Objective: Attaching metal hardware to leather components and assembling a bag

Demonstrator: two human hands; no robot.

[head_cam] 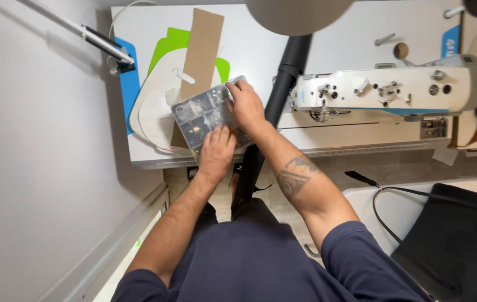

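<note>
Hands, left (216, 152) and right (245, 105), grip clear compartment box (202, 114) from opposite ends.

Two hands (216, 154), one clear box (205, 112), perhaps.

White sewing machine (383, 92) right; brown cardboard strip (202, 53) over green sheet (174, 42).

The white table (328, 39) carries a sewing machine (383, 89), pale and green pattern sheets (154, 106), and a clear parts box (202, 114).
</note>
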